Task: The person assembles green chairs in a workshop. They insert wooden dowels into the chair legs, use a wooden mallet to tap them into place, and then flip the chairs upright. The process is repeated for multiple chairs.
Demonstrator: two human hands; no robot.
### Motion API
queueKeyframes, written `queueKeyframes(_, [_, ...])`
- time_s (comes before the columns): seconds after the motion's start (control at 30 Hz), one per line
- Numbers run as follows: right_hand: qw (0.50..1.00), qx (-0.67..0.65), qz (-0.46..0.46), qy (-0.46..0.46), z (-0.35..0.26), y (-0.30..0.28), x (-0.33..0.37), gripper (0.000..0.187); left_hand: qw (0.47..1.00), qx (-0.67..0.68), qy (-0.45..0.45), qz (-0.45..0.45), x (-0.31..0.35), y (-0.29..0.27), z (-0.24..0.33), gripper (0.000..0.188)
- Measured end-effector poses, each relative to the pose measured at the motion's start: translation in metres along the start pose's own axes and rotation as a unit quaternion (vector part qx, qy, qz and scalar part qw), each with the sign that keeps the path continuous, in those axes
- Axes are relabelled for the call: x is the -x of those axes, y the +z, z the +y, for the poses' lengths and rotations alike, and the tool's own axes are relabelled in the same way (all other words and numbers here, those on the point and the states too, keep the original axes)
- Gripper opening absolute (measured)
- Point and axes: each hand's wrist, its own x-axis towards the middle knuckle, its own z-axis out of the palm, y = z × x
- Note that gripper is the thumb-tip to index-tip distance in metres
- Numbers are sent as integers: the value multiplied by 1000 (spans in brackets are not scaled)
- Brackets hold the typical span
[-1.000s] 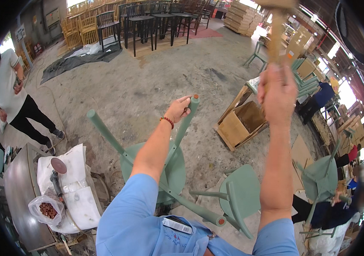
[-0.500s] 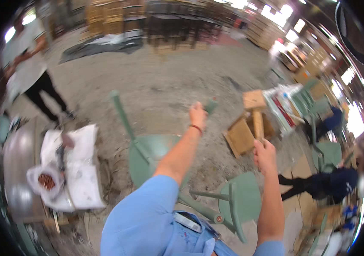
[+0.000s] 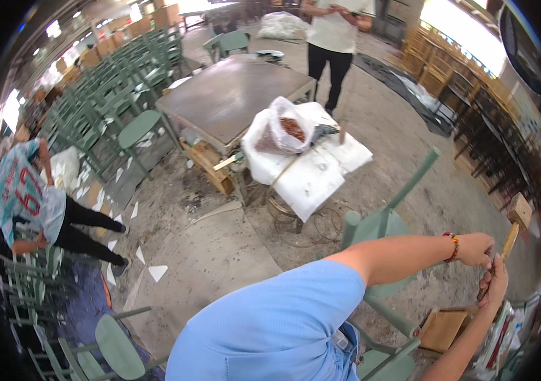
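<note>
Right hand (image 3: 494,284) grips mallet (image 3: 519,213); left hand (image 3: 476,249) curled, contents indeterminable. Left forearm (image 3: 403,257) partly hides green chair (image 3: 394,223). Co-worker (image 3: 61,222) wears red-lettered shirt (image 3: 26,193).

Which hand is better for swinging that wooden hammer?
Probably the right hand: it holds the hammer by its handle. The left hand is close beside it, but I can't tell whether it grips anything.
</note>
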Motion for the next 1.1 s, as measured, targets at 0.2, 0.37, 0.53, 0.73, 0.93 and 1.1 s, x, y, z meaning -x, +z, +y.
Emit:
queueKeyframes(0.2, [996,-4,-93,-17,-35,75,12,20,958,-239,140,-79,19,-92,48,32])
queueKeyframes(0.37, [993,-17,-112,-16,-50,148,14,20,969,-217,110,-37,32,-151,18,33])
queueKeyframes(0.53, [993,-108,-50,0,-31,229,-17,16,990,-45,134,-4,29,-217,-47,24])
queueKeyframes(0.73, [981,-180,33,64,4,300,-75,21,981,175,-67,-44,3,-268,-124,25])
queueKeyframes(0.93, [978,-94,126,133,9,326,-76,27,996,11,-18,91,-94,-322,-250,24])
queueKeyframes(1.1, [971,-33,175,158,18,310,-59,27,982,120,-141,-34,-152,-316,-286,30])
